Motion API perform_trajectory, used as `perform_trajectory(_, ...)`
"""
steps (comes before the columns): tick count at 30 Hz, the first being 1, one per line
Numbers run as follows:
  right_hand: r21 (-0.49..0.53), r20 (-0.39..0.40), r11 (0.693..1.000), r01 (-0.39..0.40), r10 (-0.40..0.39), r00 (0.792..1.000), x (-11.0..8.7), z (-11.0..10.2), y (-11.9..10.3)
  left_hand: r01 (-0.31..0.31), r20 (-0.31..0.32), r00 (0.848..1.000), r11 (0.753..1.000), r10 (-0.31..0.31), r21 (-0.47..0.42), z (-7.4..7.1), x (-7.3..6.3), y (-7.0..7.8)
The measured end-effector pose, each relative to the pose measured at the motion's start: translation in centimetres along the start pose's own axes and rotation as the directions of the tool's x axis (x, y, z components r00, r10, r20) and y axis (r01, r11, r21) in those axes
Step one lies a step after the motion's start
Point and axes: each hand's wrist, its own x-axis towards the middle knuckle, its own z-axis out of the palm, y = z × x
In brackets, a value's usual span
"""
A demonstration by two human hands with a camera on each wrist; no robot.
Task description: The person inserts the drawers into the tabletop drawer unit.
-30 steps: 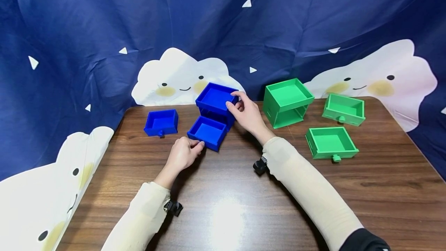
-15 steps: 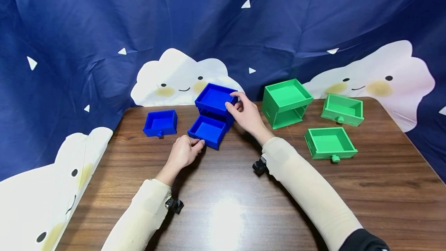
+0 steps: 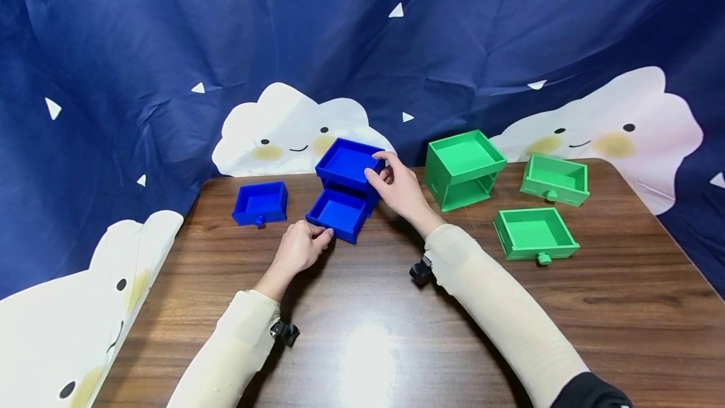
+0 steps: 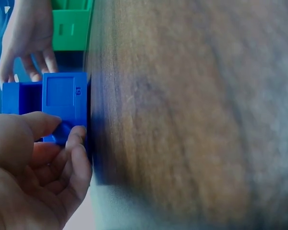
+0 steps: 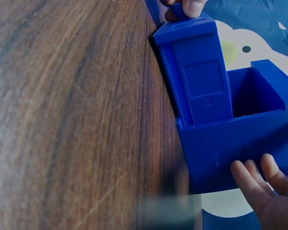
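Observation:
A blue cabinet (image 3: 350, 164) with a tray-like top stands near the table's back edge. Its lower drawer (image 3: 338, 211) sticks out of the front, partly inserted in the bottom slot; the slot above shows as a dark gap. My left hand (image 3: 299, 247) pinches the drawer's knob (image 4: 62, 132) between thumb and fingers, as the left wrist view shows. My right hand (image 3: 401, 189) grips the cabinet's upper right edge, thumb and index over the rim. In the right wrist view its other fingers (image 5: 252, 179) lie against the side wall.
A second blue drawer (image 3: 260, 203) lies to the left on the wooden table (image 3: 362, 307). On the right stands a green cabinet (image 3: 466, 165) with its front uncovered, beside two loose green drawers (image 3: 555, 180). A dark blue cloud-print curtain (image 3: 362, 36) hangs behind.
The lower blue drawer has slid slightly further into the cabinet, with my left hand still on its knob. My right hand stays at the cabinet's edge. The head view has shifted slightly.

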Motion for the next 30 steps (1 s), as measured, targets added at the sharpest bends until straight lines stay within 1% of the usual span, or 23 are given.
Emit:
perform_trajectory(1, 0.001, -0.001, 1.000, 0.000, 0.000, 1.000, 0.0, 0.0, 0.0, 0.000, 0.006, 1.000, 1.000, 0.000, -0.002, 0.0, 0.0, 0.0)
perform_trajectory(3, 0.004, -0.002, 1.000, 0.000, 0.000, 1.000, 0.0, 0.0, 0.0, -0.019, 0.003, 1.000, 1.000, 0.019, -0.017, 1.2, 0.9, -1.9)
perform_trajectory(4, 0.007, -0.003, 1.000, 0.001, -0.001, 1.000, 0.0, 0.0, 0.0, -0.023, 0.007, 1.000, 1.000, 0.023, -0.021, 1.2, 0.9, -2.0)
perform_trajectory(8, 0.010, -0.002, 1.000, -0.001, 0.001, 1.000, 0.0, 0.0, -0.1, -0.029, 0.007, 1.000, 1.000, 0.029, -0.012, 1.2, 0.9, -2.0)
perform_trajectory(10, 0.008, 0.000, 1.000, -0.003, 0.003, 1.000, 0.0, 0.0, -0.1, -0.029, 0.013, 0.999, 1.000, 0.029, 0.004, 0.0, 0.0, -0.3)
perform_trajectory(13, 0.005, -0.001, 1.000, -0.004, 0.004, 1.000, -0.1, 0.1, -0.1, -0.040, 0.007, 0.999, 0.999, 0.040, 0.006, 0.1, 0.2, -0.5)
perform_trajectory(15, 0.002, -0.003, 1.000, -0.003, 0.003, 1.000, -0.1, 0.1, -0.2, -0.066, 0.002, 0.998, 0.998, 0.066, -0.003, 0.2, 0.4, -0.9)
perform_trajectory(16, 0.000, -0.005, 1.000, -0.003, 0.003, 1.000, -0.1, 0.1, -0.2, -0.057, 0.001, 0.998, 0.998, 0.057, 0.003, 0.5, 0.7, -1.4)
perform_trajectory(21, 0.002, -0.003, 1.000, -0.003, 0.003, 1.000, -0.1, 0.1, -0.1, -0.059, -0.011, 0.998, 0.998, 0.059, -0.003, 2.9, 2.4, -4.8)
perform_trajectory(22, 0.002, -0.001, 1.000, -0.004, 0.004, 1.000, -0.1, 0.1, -0.1, -0.049, -0.006, 0.999, 0.999, 0.049, -0.007, 3.4, 2.9, -5.4)
perform_trajectory(24, 0.004, 0.000, 1.000, -0.004, 0.004, 1.000, -0.1, 0.1, -0.1, -0.058, -0.003, 0.998, 0.998, 0.058, -0.014, 3.6, 3.1, -5.7)
perform_trajectory(26, 0.001, -0.001, 1.000, -0.004, 0.004, 1.000, -0.1, 0.2, 0.0, -0.069, -0.010, 0.998, 0.998, 0.069, -0.012, 3.4, 3.1, -5.4)
perform_trajectory(30, -0.003, -0.003, 1.000, -0.005, 0.005, 1.000, 0.0, 0.2, 0.0, -0.063, 0.001, 0.998, 0.998, 0.063, -0.020, 1.8, 2.3, -3.3)
